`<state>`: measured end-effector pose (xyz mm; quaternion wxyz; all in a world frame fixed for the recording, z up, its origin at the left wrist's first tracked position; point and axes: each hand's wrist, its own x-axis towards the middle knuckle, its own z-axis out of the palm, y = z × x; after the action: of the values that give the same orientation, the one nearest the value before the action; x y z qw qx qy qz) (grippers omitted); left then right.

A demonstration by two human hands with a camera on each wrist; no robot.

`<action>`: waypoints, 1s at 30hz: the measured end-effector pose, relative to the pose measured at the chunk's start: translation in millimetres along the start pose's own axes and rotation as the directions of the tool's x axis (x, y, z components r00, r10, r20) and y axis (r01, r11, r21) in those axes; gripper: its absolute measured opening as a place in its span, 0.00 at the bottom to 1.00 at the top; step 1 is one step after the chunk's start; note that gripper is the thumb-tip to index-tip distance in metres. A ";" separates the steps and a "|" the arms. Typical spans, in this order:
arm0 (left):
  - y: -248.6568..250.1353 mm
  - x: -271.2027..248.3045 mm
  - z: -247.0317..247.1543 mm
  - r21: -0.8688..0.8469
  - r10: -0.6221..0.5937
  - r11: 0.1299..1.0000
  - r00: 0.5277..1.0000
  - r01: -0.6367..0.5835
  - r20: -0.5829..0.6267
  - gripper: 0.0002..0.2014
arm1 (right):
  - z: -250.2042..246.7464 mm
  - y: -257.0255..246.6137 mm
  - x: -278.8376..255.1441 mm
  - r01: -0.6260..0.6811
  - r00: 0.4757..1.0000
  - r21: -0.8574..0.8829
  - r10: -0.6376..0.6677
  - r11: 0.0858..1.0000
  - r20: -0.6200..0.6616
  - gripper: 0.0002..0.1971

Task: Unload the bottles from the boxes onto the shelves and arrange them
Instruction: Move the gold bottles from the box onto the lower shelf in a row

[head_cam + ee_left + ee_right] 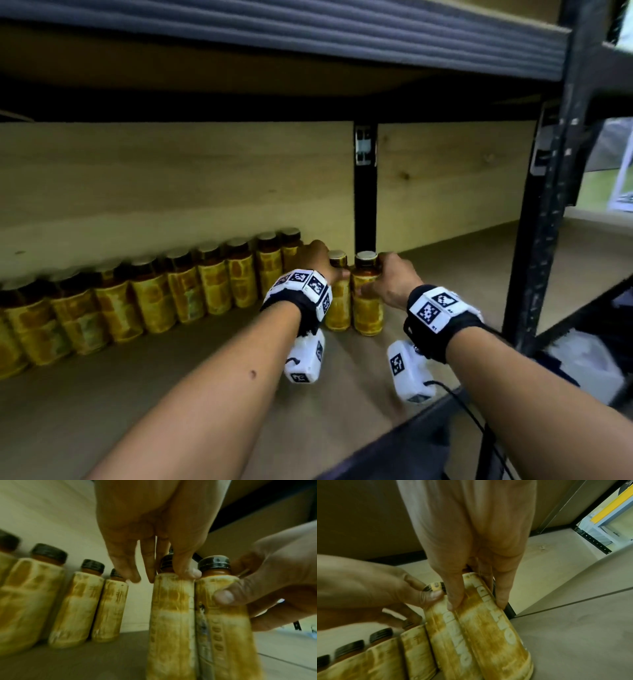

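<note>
Row of approx. ten amber bottles [185, 291] w/ yellow labels already stands along the shelf's [171, 394] back wall, so a good part looks done. Two more are being added at the row's right end, just in front of it. Left hand [317, 258] pinches the left bottle [338, 294] at its shoulder, thumb one side, fingers [132, 574] behind. Right hand [394, 279] is wrapped round the right bottle [368, 298], fingers [500, 600] curled on its label. Both bottles touch. Left to do: push these into line; boxes not in view, so remaining count unknown.

Two yellow-labelled bottles [356, 294] upright, touching, beside shelf row [137, 298].
</note>
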<state>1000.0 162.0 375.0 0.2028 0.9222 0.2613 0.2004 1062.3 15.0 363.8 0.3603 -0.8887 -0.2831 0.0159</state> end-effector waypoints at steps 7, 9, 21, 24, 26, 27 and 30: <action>8.6 79.4 -1.8 0.554 0.098 0.827 0.995 -0.093 0.020 0.25 | 25.2 6.2 83.3 -0.019 0.999 0.009 0.019 1.000 -0.045 0.28; 3.2 95.6 -2.8 0.598 0.097 0.796 0.995 -0.095 0.029 0.27 | 32.3 2.9 103.4 -0.011 0.999 0.016 0.011 1.000 -0.048 0.27; -45.4 156.6 -7.4 0.542 0.152 0.827 0.988 -0.149 0.040 0.17 | 80.1 -28.0 179.5 0.060 0.997 0.038 -0.058 0.997 -0.042 0.26; -45.1 147.0 -13.0 0.459 0.120 0.878 0.991 -0.134 0.060 0.21 | 76.3 -33.7 159.8 0.065 0.998 0.060 -0.064 0.996 -0.028 0.26; -45.7 132.6 -24.9 0.444 0.108 0.886 0.990 -0.135 0.086 0.35 | 71.9 -34.9 142.0 0.047 0.997 0.093 -0.051 0.995 0.050 0.29; -46.5 125.4 -32.0 0.445 0.136 0.881 0.987 -0.162 0.090 0.41 | 67.0 -35.2 129.6 0.069 0.994 0.102 -0.076 0.992 0.074 0.29; -45.7 92.1 -55.9 0.414 0.184 0.887 0.979 -0.204 0.088 0.40 | 50.1 -42.8 96.4 0.129 0.974 0.023 -0.131 0.991 0.185 0.21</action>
<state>1027.2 264.6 424.2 -0.0160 0.9700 0.2001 0.1374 1110.6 121.1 371.4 0.3375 -0.8608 -0.3729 0.0771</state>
